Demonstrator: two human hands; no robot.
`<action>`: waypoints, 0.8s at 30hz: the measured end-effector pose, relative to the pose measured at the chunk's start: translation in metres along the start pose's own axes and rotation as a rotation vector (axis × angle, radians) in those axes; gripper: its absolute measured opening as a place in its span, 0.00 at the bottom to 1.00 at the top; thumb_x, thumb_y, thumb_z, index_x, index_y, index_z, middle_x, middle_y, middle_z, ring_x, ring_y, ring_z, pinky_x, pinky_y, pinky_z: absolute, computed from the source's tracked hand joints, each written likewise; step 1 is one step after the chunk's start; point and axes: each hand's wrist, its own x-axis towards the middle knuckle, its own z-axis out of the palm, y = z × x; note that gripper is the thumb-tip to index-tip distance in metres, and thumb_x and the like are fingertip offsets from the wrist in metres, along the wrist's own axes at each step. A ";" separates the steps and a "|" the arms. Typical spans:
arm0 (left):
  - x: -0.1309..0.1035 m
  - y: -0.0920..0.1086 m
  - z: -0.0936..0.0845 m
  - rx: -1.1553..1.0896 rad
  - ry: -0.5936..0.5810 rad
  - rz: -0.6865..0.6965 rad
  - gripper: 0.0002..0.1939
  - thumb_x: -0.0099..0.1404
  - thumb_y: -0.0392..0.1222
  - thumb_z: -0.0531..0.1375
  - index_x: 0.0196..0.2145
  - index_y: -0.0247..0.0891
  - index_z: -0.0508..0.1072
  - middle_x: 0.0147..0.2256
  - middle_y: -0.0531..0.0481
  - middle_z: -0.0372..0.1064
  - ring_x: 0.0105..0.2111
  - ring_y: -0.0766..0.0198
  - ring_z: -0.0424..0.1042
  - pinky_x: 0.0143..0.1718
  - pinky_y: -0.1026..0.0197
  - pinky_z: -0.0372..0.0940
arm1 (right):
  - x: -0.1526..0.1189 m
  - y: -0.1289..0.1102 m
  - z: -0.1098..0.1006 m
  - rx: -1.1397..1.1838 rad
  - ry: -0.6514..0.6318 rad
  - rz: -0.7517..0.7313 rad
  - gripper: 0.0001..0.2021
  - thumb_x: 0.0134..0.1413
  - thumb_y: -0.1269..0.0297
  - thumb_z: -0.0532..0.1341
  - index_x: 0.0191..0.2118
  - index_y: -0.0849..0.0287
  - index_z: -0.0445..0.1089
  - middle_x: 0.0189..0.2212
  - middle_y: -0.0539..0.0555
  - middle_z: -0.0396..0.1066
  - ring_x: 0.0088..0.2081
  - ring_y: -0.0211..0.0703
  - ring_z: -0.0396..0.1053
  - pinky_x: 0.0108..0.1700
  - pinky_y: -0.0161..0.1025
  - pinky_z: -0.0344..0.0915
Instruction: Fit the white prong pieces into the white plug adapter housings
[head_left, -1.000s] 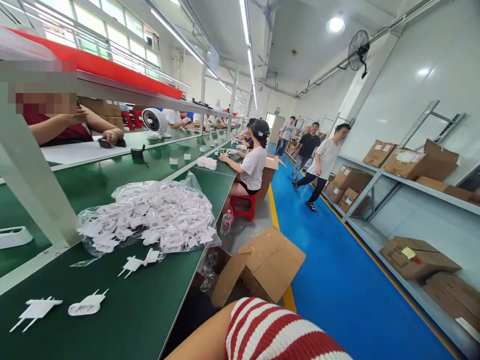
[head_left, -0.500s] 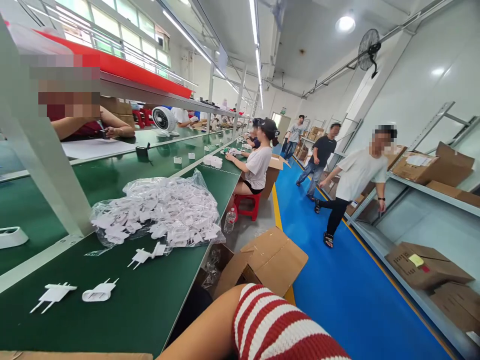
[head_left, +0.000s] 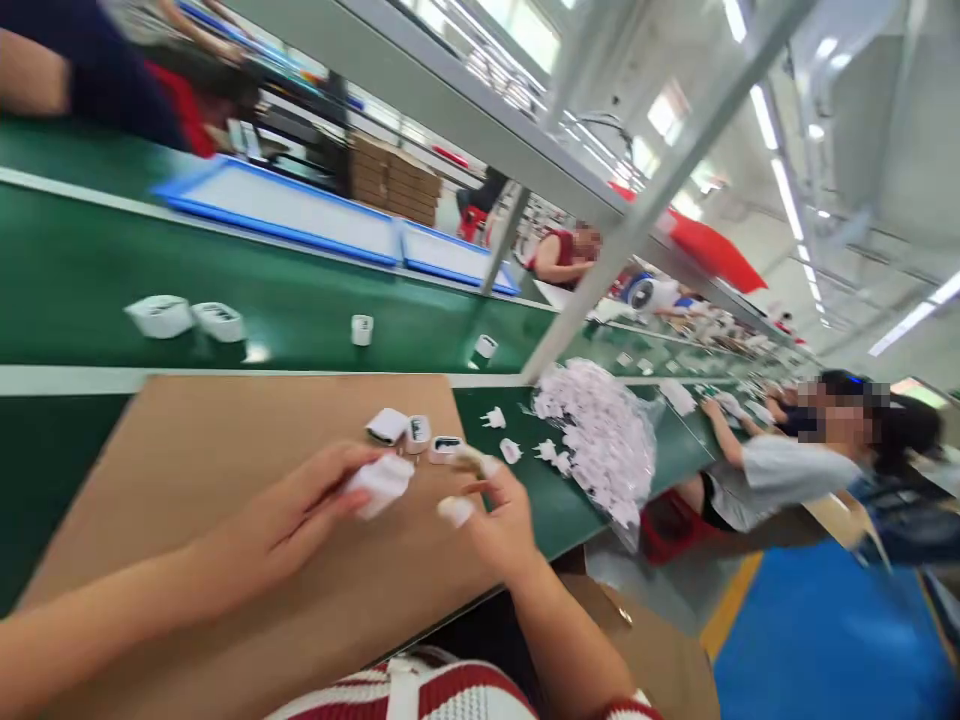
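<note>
My left hand (head_left: pixel 315 510) pinches a white plastic housing (head_left: pixel 381 484) above a brown cardboard sheet (head_left: pixel 225 450). To its right, my right hand (head_left: pixel 499 515) has thumb and fingers apart, with pale coverings on the fingertips and nothing clearly held between them. Just beyond the hands, several white housings (head_left: pixel 418 433) stand on the cardboard. Loose white plug pieces (head_left: pixel 510 451) lie on the green table right of the cardboard, beside a clear bag full of white plug pieces (head_left: pixel 600 430).
Along the green belt (head_left: pixel 300 310) beyond the cardboard stand more white housings (head_left: pixel 362 330). A slanted metal post (head_left: pixel 592 300) rises behind the bag. Blue-edged trays (head_left: pixel 292 215) lie farther back. A seated person (head_left: pixel 787 470) works at the right.
The view has swung left, bringing the cardboard sheet and both hands into sight. The bag of plug pieces now appears farther right, and the walking people are out of view.
</note>
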 end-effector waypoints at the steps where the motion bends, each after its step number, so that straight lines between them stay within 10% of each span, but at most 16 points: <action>1: 0.010 -0.013 -0.005 -0.042 0.091 -0.019 0.25 0.77 0.56 0.51 0.61 0.41 0.70 0.58 0.43 0.74 0.55 0.49 0.74 0.58 0.55 0.70 | 0.007 0.012 -0.012 -0.126 0.074 -0.031 0.24 0.57 0.51 0.69 0.58 0.51 0.78 0.56 0.60 0.78 0.57 0.55 0.75 0.54 0.50 0.76; 5: 0.076 -0.060 -0.028 0.035 0.423 -0.203 0.29 0.75 0.59 0.51 0.60 0.33 0.70 0.54 0.46 0.73 0.54 0.51 0.72 0.58 0.54 0.68 | 0.038 0.067 -0.044 -0.658 0.270 0.043 0.27 0.56 0.51 0.69 0.59 0.60 0.77 0.66 0.73 0.67 0.65 0.76 0.64 0.65 0.74 0.58; 8: 0.131 -0.079 -0.029 0.037 0.432 -0.234 0.23 0.71 0.50 0.58 0.57 0.32 0.72 0.53 0.39 0.75 0.49 0.53 0.75 0.55 0.54 0.71 | 0.054 0.099 -0.042 -0.885 0.193 0.181 0.32 0.54 0.49 0.70 0.62 0.59 0.75 0.70 0.73 0.61 0.64 0.84 0.63 0.65 0.79 0.52; 15: 0.223 -0.097 0.009 0.078 0.368 -0.280 0.16 0.76 0.46 0.63 0.54 0.34 0.75 0.52 0.42 0.75 0.49 0.54 0.76 0.55 0.47 0.73 | 0.062 0.128 -0.036 -0.758 0.092 -0.017 0.22 0.66 0.58 0.54 0.58 0.60 0.75 0.55 0.67 0.76 0.57 0.62 0.69 0.61 0.58 0.65; 20: 0.231 -0.098 0.009 0.164 0.391 -0.324 0.18 0.71 0.41 0.65 0.56 0.32 0.73 0.55 0.37 0.73 0.55 0.48 0.72 0.60 0.44 0.68 | 0.056 0.140 -0.043 -0.682 0.219 -0.093 0.14 0.68 0.59 0.54 0.48 0.58 0.74 0.44 0.63 0.76 0.47 0.55 0.69 0.52 0.51 0.67; 24: 0.195 -0.106 -0.041 0.278 0.594 -0.305 0.33 0.69 0.40 0.63 0.68 0.30 0.61 0.72 0.34 0.53 0.73 0.39 0.48 0.74 0.34 0.43 | 0.059 0.146 -0.038 -0.695 0.279 -0.100 0.14 0.70 0.53 0.54 0.42 0.57 0.70 0.41 0.61 0.71 0.44 0.55 0.66 0.49 0.51 0.66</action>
